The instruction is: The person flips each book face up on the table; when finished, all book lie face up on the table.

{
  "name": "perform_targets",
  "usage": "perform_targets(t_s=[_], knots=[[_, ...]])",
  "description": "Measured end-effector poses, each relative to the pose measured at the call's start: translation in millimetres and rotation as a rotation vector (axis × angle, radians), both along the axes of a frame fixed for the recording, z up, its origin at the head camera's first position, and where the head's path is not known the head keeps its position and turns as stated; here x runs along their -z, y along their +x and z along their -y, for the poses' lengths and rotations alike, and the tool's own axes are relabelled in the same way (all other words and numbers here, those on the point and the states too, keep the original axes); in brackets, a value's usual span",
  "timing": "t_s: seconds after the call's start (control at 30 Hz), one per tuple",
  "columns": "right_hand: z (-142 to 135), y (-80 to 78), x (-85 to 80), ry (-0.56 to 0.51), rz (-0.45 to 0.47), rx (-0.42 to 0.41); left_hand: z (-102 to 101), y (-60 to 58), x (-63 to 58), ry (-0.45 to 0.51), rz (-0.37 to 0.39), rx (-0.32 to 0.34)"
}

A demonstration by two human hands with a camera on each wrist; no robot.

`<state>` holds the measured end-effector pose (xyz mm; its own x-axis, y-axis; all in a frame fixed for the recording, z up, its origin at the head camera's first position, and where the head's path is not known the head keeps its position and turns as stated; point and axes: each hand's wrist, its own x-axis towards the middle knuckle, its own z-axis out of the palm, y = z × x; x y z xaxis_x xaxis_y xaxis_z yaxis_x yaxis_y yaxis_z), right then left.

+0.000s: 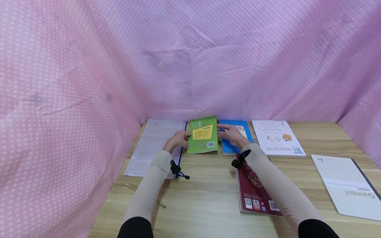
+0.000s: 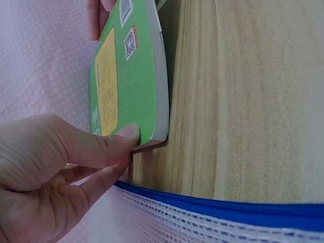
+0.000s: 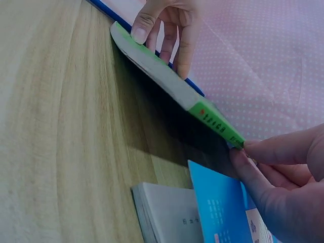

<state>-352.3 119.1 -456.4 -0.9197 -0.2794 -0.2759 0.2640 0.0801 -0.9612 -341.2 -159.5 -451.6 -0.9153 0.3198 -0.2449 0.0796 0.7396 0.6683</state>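
Note:
A green book (image 1: 203,145) with a yellow panel is held between both hands at the back of the table, its spine side raised off the wood. My left hand (image 1: 179,140) pinches its left edge, thumb on the cover, as the left wrist view shows. At the spine's far corner, my right hand (image 3: 288,172) pinches the book between thumb and fingers. Just under the right hand lies a blue book (image 1: 229,147), its cover partly lifted in the right wrist view. Left of the green book is a white mesh zip pouch (image 1: 148,145) with a blue zipper.
A dark red book (image 1: 253,195) lies partly beneath the right forearm. Further right are a white book (image 1: 276,138) and a notepad (image 1: 348,185). A pencil (image 1: 160,204) lies under the left forearm. Pink dotted cloth (image 1: 190,66) hangs behind the table.

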Motion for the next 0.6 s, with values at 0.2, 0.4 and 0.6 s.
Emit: perform_targets(t_s=[0.2,0.4,0.6], knots=[[1,1.6,-3.2,0.016,-0.02,0.005,1,0.9,1.8,0.016,-0.003,0.007],[1,-0.8,-7.9,0.039,-0.02,-0.017,1,0.7,1.2,0.02,0.003,0.009],[0,-2.8,-11.0,-0.022,-0.033,-0.088,2,0.5,1.9,0.025,0.012,0.011]])
